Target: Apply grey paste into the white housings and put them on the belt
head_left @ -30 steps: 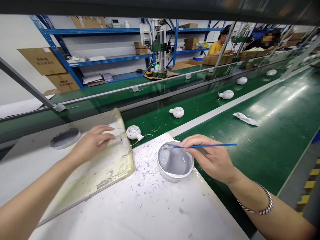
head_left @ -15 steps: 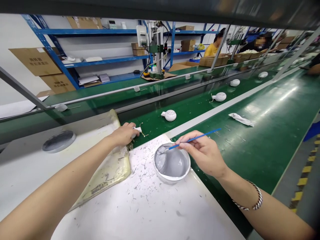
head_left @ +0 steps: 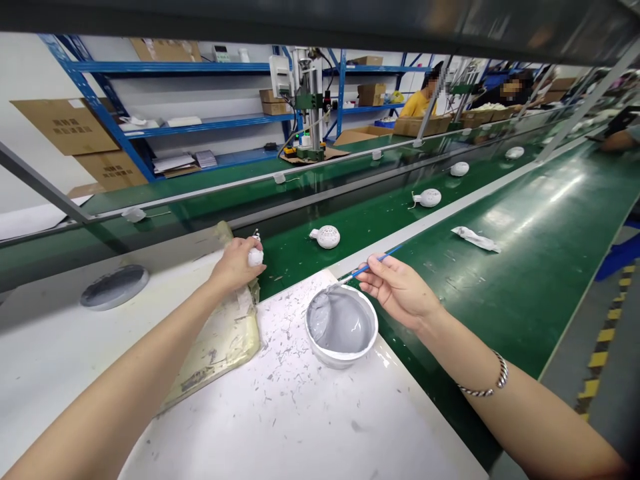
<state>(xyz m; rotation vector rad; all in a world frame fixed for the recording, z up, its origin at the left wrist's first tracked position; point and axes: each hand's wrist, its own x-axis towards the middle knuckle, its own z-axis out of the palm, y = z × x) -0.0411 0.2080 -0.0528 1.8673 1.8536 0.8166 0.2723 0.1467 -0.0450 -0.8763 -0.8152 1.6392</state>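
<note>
A small white round piece (head_left: 255, 256) is gripped between the fingers and thumb of my left hand (head_left: 237, 264), above the board's edge beside the green belt. My right hand (head_left: 395, 285) pinches a thin blue brush (head_left: 367, 267), its tip at the back rim of a white tub (head_left: 339, 363) of grey paste. Another white round piece (head_left: 328, 237) with a short neck lies on the belt between my hands. More such pieces, one of them here (head_left: 430, 197), rest farther along the belt.
A grey-coated round lid (head_left: 115, 287) lies on the left board. Grey flecks dot the white board (head_left: 320, 427). A crumpled white tube (head_left: 475, 239) lies on the green surface at right. Behind stand a machine (head_left: 309, 100), blue shelves (head_left: 200, 122) and seated people.
My left hand has drawn back left and lifted the white piece. My right hand has raised the brush to the tub's rim. The pieces on the belt have shifted slightly left.
</note>
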